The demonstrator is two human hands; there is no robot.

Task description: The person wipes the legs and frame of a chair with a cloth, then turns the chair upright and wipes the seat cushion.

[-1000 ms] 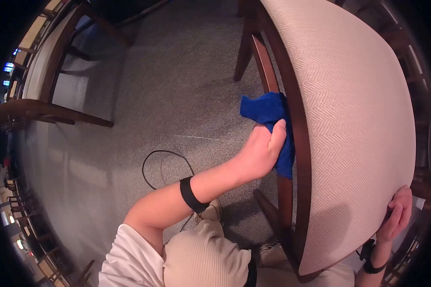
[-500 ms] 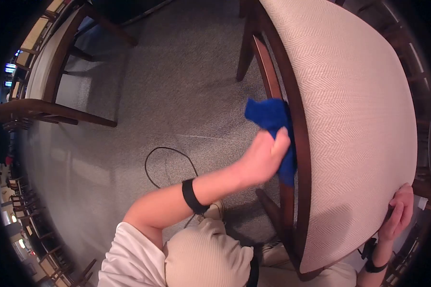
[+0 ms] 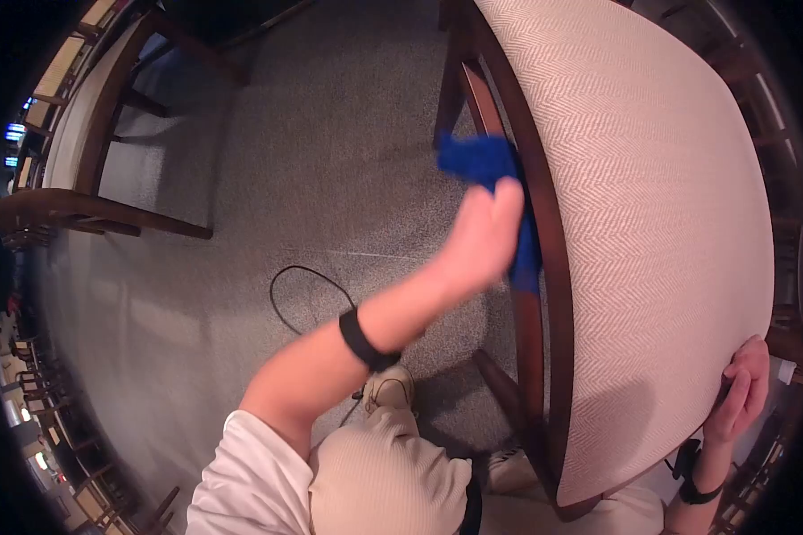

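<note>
"What crowds the left hand (image 3: pixel 486 227)?"

"A dark wooden seat rail (image 3: pixel 553 267) runs just beside it, and past that spreads a herringbone chair seat (image 3: pixel 669 223). A black cable (image 3: pixel 294 267) loops on the carpet (image 3: pixel 330 152), partly hidden by the forearm."

"And the cloth?"

"One blue cloth (image 3: pixel 480 158), between the left hand and the chair's lower wooden stretcher (image 3: pixel 528 334). That grip is clamped on the cloth — the hand is blurred and covers its middle, so one end juts out above the knuckles and the other hangs below."

"The right hand (image 3: pixel 742 392)?"

"At the seat's outer edge, fingers curled and touching it. The thumb's side is hidden, so I cannot tell how firmly that grip is closed."

"Count the rest for me."

"Two black wristbands, left (image 3: pixel 362 341) and right (image 3: pixel 698 492); two shoes, a near-whole one (image 3: pixel 389 392) below the left forearm and another (image 3: pixel 510 471) partly hidden by the chair frame. A second chair (image 3: pixel 49 205) stands well apart at the left — more furniture lines that edge, too small to count."
</note>
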